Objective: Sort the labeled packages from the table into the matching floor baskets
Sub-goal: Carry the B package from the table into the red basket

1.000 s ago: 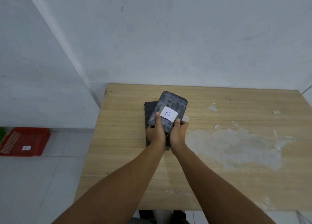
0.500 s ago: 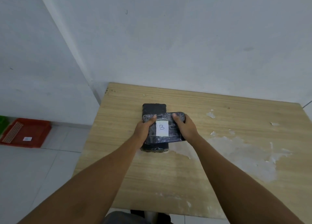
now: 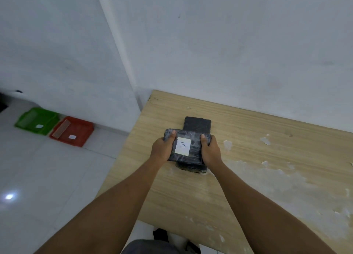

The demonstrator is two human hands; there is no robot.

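A dark plastic-wrapped package [image 3: 193, 139] with a white label reading "B" is held crosswise over the table. My left hand [image 3: 162, 148] grips its left end and my right hand [image 3: 210, 150] grips its right end. Beneath it a second dark package [image 3: 197, 122] lies lengthwise on the wooden table [image 3: 248, 177]; its label is hidden. On the floor at the left stand a red basket [image 3: 76, 130] and a green basket [image 3: 36, 120], each with a small white label that is too small to read.
White walls meet in a corner just behind the table's far left corner. White floor tiles lie between the table and the baskets. The tabletop has pale scuffed patches on its right side. My feet show below the table's near edge.
The "B" package was turned from upright-tilted to crosswise and shifted a little left. The view swung left, so the green basket now shows beside the red one.
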